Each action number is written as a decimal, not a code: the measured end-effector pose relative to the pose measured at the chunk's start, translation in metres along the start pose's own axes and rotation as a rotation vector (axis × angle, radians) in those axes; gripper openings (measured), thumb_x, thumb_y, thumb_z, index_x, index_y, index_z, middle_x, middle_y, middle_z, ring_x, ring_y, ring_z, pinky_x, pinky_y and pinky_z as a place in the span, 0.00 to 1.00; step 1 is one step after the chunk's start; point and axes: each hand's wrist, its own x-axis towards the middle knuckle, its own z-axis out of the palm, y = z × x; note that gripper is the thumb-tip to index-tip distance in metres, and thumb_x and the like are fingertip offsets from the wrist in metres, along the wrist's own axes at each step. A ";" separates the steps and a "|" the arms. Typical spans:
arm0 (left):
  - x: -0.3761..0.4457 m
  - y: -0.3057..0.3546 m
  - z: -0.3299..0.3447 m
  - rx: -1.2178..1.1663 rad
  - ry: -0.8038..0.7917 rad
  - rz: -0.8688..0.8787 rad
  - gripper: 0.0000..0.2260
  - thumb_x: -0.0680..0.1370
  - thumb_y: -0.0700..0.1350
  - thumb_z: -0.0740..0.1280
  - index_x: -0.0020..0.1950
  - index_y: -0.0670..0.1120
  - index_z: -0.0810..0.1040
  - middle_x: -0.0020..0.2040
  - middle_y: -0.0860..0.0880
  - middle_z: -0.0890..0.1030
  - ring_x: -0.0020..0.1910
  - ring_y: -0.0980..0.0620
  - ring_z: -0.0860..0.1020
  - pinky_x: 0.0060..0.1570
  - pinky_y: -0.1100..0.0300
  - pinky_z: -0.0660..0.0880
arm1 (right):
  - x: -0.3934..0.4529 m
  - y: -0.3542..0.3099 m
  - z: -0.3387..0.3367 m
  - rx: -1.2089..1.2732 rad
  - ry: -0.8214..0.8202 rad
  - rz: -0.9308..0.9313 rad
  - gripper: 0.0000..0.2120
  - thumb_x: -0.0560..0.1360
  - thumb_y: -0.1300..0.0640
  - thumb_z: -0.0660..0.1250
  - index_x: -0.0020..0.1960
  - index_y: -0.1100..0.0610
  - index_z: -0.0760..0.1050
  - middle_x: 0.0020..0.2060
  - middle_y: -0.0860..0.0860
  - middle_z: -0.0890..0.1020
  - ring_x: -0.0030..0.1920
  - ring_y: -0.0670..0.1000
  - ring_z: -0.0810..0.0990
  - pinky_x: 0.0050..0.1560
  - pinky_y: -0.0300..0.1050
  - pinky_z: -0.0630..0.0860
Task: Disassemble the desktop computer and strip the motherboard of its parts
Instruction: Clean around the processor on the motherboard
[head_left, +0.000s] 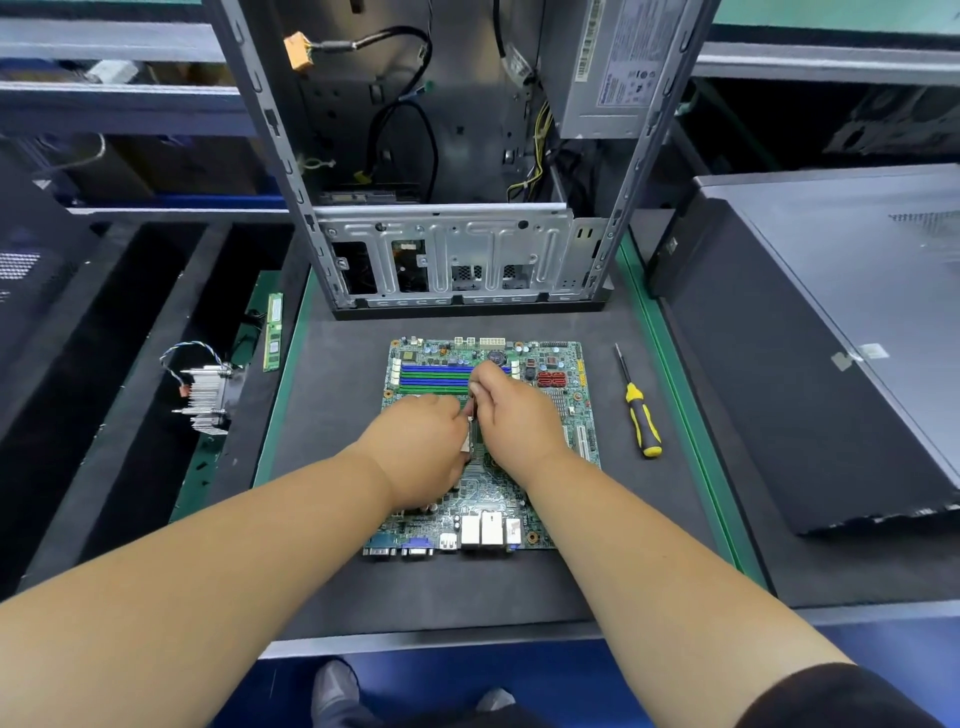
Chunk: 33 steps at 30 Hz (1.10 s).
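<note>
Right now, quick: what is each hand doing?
Left hand: fingers curled at the middle of the motherboard; what it holds cannot be told.
Right hand: pinching a small metal part there, not identifiable.

The motherboard (488, 447) lies flat in the middle of the worktop (332, 571). Behind it stands the open computer case (457, 156), with the power supply (608, 67) in its upper right corner. Right of the board lies a screwdriver (640, 410), and further right a case panel (831, 338). Left of the board lies a memory stick (273, 332), and left of that, nearer, a heatsink (208, 397). Both hands, left hand (421, 452) and right hand (511, 415), rest over the board's centre.
</note>
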 end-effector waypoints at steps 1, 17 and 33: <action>0.000 0.001 -0.001 -0.002 -0.007 -0.006 0.18 0.78 0.57 0.58 0.58 0.45 0.75 0.49 0.48 0.76 0.48 0.47 0.75 0.46 0.54 0.71 | 0.000 0.000 0.000 0.000 0.000 -0.002 0.07 0.83 0.55 0.56 0.51 0.56 0.71 0.33 0.51 0.80 0.30 0.55 0.74 0.28 0.45 0.63; 0.001 -0.004 -0.017 0.242 0.026 0.386 0.06 0.65 0.47 0.75 0.37 0.48 0.80 0.34 0.50 0.77 0.28 0.48 0.76 0.30 0.58 0.76 | 0.000 -0.001 -0.003 0.037 -0.024 0.013 0.08 0.83 0.53 0.55 0.51 0.56 0.71 0.36 0.50 0.81 0.34 0.56 0.76 0.33 0.50 0.72; 0.007 -0.001 -0.019 0.114 -0.128 0.406 0.09 0.77 0.42 0.59 0.50 0.45 0.78 0.46 0.46 0.78 0.43 0.43 0.77 0.45 0.49 0.75 | -0.001 -0.001 -0.003 0.075 -0.019 0.021 0.08 0.83 0.52 0.56 0.51 0.53 0.71 0.36 0.44 0.79 0.34 0.53 0.75 0.33 0.46 0.69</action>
